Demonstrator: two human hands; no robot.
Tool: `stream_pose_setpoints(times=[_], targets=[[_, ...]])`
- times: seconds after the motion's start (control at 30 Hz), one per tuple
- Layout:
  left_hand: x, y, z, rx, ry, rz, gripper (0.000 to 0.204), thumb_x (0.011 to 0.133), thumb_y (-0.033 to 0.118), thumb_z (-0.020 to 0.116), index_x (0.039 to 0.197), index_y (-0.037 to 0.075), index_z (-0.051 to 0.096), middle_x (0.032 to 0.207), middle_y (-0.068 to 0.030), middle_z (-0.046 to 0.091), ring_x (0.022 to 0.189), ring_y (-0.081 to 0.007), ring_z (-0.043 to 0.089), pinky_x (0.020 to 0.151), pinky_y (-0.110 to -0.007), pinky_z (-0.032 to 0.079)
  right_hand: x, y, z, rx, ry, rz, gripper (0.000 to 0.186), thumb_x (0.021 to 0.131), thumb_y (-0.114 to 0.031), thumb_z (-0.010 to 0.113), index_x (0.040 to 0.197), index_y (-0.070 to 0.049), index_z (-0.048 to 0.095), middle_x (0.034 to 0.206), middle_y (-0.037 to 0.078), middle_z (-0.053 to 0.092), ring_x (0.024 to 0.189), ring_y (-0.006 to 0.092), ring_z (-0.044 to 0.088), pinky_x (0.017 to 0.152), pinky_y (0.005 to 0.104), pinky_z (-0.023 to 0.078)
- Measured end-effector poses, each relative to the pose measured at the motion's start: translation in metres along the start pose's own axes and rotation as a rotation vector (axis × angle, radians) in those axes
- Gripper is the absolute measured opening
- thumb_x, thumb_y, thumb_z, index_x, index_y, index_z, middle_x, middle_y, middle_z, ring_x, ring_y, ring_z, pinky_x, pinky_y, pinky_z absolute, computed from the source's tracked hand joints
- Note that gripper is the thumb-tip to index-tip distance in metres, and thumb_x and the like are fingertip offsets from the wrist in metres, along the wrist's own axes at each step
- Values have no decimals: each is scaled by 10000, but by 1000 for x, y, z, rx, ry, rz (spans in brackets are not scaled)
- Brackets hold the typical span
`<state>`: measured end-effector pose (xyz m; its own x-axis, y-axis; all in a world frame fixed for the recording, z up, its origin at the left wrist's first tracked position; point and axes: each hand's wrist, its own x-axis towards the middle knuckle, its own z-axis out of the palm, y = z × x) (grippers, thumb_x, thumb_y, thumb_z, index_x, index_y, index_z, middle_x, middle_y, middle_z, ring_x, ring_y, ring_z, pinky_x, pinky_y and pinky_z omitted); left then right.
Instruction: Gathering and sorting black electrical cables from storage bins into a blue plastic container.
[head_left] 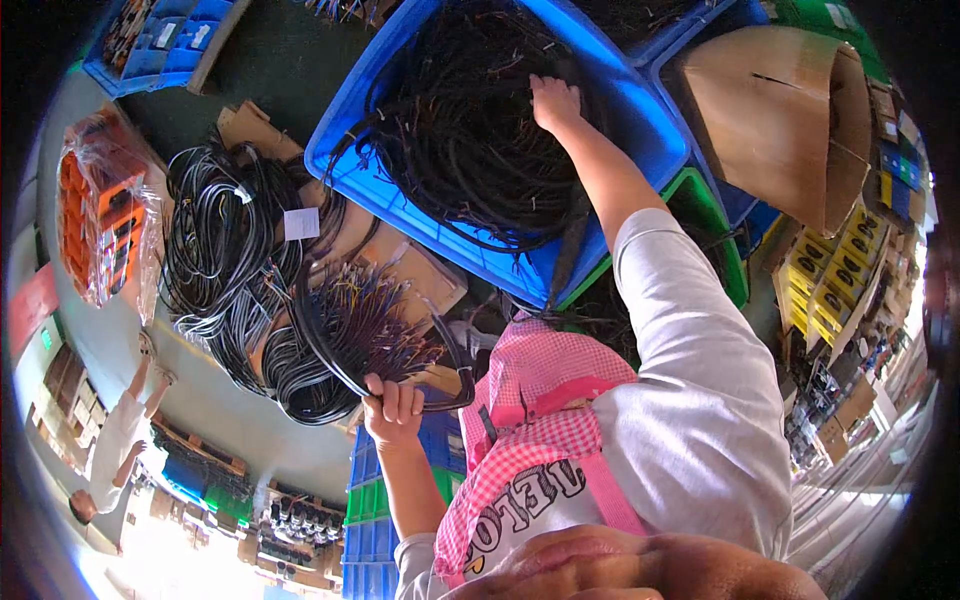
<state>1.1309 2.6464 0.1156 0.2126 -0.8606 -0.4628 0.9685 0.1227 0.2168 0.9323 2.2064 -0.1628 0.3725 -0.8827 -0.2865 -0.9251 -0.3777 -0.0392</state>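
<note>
My left hand [394, 412] is closed round a thick black cable [330, 360], low and left of my apron. The cable bends in a loop on both sides of my fist. My right arm reaches out over a large blue bin [470, 240] full of tangled black cables [480, 130]. Among those cables, near the bin's far right side, my right hand [555, 103] has its fingers curled onto a black cable. The fingertips are partly hidden there. To the left of the bin lie big coils of black cable [225, 230] and bundles with many thin coloured wire ends [365, 310].
Flattened cardboard [425, 270] lies under the coils. A green bin [735, 270] and a bent cardboard box [770, 110] stand right of the blue bin. Plastic-wrapped orange crates [95, 210] are at the left; another person [115, 445] stands beyond. Yellow boxes [835, 265] are at the right.
</note>
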Motion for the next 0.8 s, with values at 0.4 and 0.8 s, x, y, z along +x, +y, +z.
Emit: stream_pose_setpoints(times=[0.4,0.8], targets=[[93,-22,9,234,413,6,355,946,295,502,1206,55,472,1068,-100,561,898,-184,517,825,-378,421,-109,-54,-151,952,-314,-175,283,778,-255,705,883,-24,581,811,109,606,768,228,619,655,347,476],[107,-37,61,143,106,-38,399,902,343,561,1177,55,534,1279,-128,515,1197,-289,466,1010,-480,375,-249,-134,-221,1166,25,-526,241,712,-60,719,940,-63,640,847,112,616,805,325,603,727,404,475]])
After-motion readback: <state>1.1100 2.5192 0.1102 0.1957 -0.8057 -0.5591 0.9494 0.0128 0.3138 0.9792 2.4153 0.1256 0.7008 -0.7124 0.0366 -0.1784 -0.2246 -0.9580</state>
